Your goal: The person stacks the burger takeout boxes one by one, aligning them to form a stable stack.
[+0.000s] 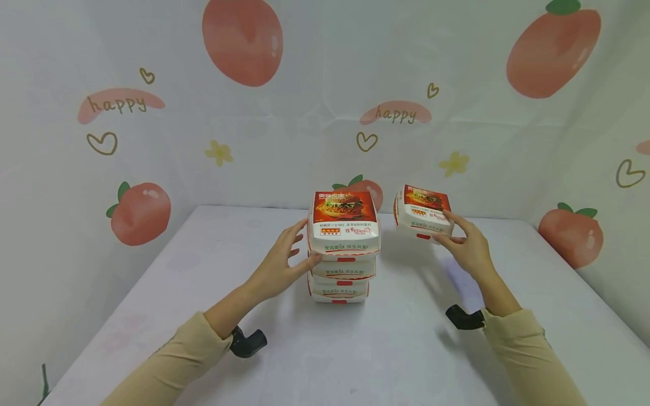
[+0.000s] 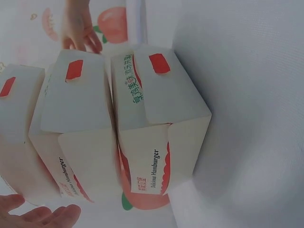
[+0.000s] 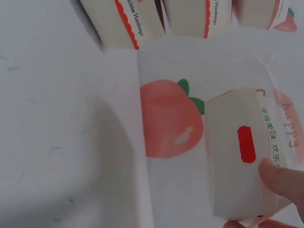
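Observation:
Three white hamburger boxes stand stacked on the table; the top box (image 1: 345, 223) shows a red lid with a burger picture, the middle box (image 1: 342, 270) and bottom box (image 1: 338, 291) show their fronts. My left hand (image 1: 284, 262) is at the stack's left side, its thumb near the top box's lower front corner and its fingers along the side. To the right of the stack, my right hand (image 1: 469, 251) holds another hamburger box (image 1: 424, 211) in the air, tilted. In the right wrist view, the thumb (image 3: 280, 180) presses that box's front near its red tab.
The white table (image 1: 315, 355) reaches back to a cloth backdrop (image 1: 315, 101) printed with red fruit, hearts and "happy". Black curved pieces sit by each wrist, one at the left cuff (image 1: 247, 343) and one at the right (image 1: 464, 317).

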A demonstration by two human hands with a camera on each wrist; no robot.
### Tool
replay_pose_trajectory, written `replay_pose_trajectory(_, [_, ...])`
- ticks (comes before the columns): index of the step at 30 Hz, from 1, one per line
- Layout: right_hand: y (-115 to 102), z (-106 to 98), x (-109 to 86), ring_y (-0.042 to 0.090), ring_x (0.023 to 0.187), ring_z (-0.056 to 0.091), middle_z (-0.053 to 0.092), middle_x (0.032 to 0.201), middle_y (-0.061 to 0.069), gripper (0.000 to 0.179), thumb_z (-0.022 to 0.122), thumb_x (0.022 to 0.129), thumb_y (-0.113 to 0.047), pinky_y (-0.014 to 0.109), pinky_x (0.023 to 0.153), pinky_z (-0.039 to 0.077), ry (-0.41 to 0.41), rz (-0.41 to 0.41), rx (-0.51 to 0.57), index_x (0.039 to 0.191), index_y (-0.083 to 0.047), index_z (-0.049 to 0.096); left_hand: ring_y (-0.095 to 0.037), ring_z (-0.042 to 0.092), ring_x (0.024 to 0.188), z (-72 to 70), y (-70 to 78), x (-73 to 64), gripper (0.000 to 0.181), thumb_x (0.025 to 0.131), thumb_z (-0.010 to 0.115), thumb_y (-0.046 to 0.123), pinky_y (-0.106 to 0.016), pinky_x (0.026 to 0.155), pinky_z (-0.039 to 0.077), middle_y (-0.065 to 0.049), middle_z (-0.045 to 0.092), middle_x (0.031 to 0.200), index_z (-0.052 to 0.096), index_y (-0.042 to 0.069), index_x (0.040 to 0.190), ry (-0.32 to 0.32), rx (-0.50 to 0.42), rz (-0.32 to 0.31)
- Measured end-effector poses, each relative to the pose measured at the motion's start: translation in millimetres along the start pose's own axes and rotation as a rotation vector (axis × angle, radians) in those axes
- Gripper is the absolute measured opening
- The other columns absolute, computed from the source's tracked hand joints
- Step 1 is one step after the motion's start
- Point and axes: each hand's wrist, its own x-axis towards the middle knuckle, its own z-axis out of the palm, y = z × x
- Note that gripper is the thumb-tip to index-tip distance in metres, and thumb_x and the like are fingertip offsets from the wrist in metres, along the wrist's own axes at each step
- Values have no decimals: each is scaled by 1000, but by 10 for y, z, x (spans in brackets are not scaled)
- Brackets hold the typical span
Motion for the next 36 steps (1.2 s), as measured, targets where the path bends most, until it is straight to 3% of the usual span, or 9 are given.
replay_pose_trajectory(5, [-75, -28, -15, 48, 100, 61, 35, 138, 34, 62, 64, 88, -19, 8, 55, 44, 15, -19, -2, 143, -7, 37, -37, 31, 138, 2, -2, 1, 79, 89, 62, 33, -51, 106, 39, -13, 23, 152, 14, 14, 150, 1, 4, 5])
replay_pose_trajectory(12, [-207, -74, -34, 48, 104, 59, 30, 144, 31, 66, 62, 89, -29, 8, 58, 44, -7, 22, -12, 146, -13, 32, -37, 31, 138, 0, -7, 8, 79, 89, 62, 33, -51, 106, 39, -15, 23, 152, 15, 15, 150, 6, 3, 14])
replay_pose_trajectory(30, [-435, -188, -120, 50, 102, 58, 32, 143, 30, 63, 64, 89, -24, 1, 60, 42, 54, -61, 34, 144, -12, 35, -37, 32, 137, 5, -12, -2, 78, 89, 62, 32, -51, 106, 40, -14, 24, 152, 16, 14, 150, 10, 13, 21])
replay_pose_trajectory(36, [-504, -230, -134, 51, 104, 56, 30, 145, 30, 65, 63, 89, -27, 1, 59, 43, 48, -54, 35, 146, -15, 33, -37, 32, 138, -3, -6, -6, 78, 89, 62, 32, -51, 106, 40, -14, 24, 151, 16, 14, 150, 7, 9, 17])
